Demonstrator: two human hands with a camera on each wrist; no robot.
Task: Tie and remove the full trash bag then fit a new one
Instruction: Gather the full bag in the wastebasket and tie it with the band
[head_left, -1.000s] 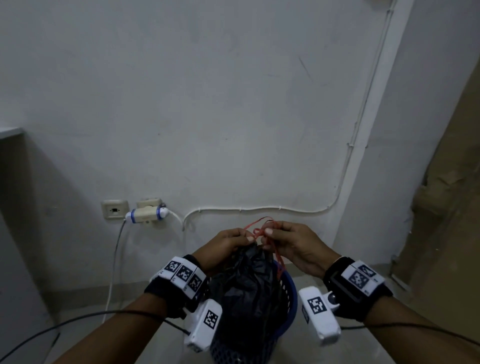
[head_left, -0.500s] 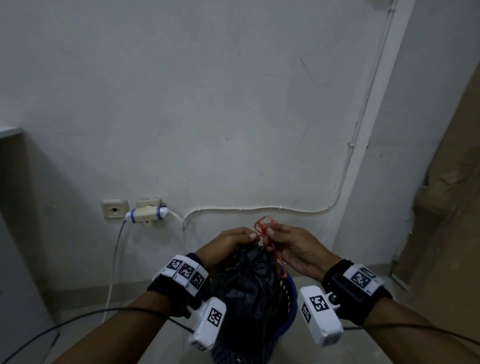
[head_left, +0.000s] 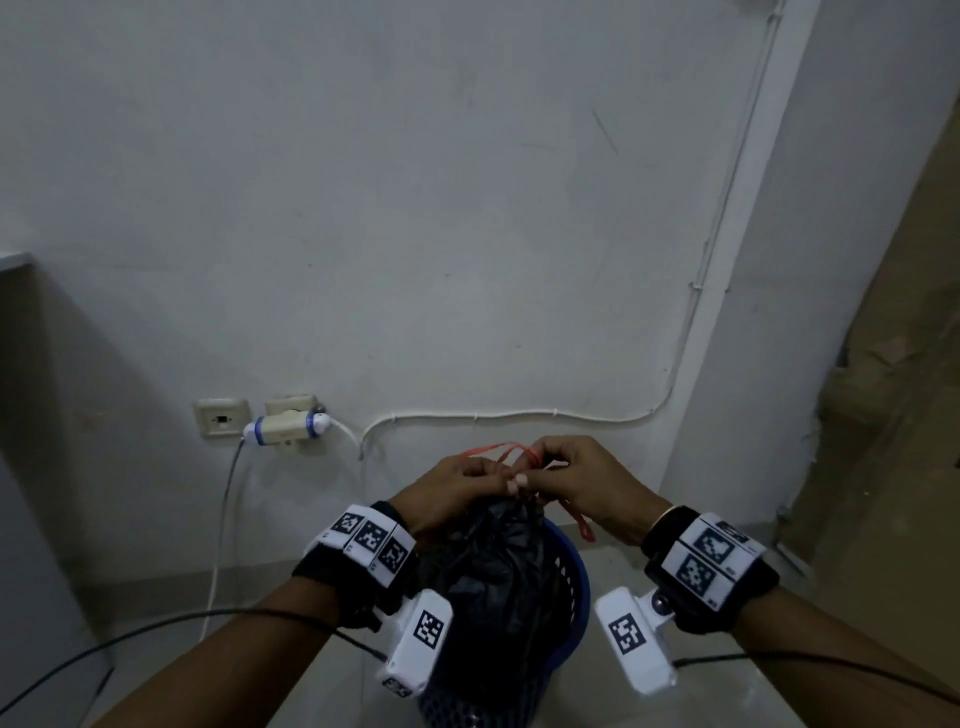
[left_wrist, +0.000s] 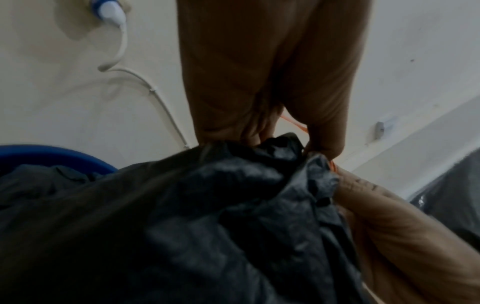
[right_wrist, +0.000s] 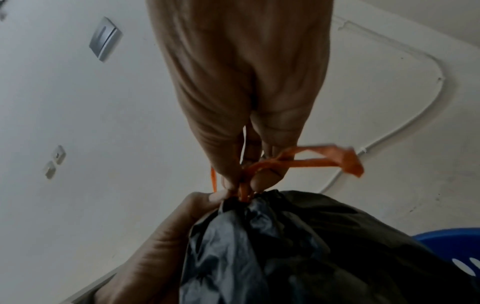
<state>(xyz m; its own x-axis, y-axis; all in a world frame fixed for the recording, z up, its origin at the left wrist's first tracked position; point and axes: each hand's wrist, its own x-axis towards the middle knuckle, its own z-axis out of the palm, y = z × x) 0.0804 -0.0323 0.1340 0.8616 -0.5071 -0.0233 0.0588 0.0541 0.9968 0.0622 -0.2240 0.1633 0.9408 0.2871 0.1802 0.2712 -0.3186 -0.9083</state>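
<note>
Trash bag (head_left: 498, 561) in blue basket (head_left: 576, 597) by white wall (head_left: 415, 208); both hands (head_left: 519, 478) pinching orange drawstring (right_wrist: 306, 162).

I'm in a plain room corner indoors, maybe a home or utility space: bare white wall (head_left: 467, 208), socket (head_left: 222, 419) with plug (head_left: 285, 427), clipped cable (head_left: 519, 415), tiled floor (head_left: 156, 603).
</note>
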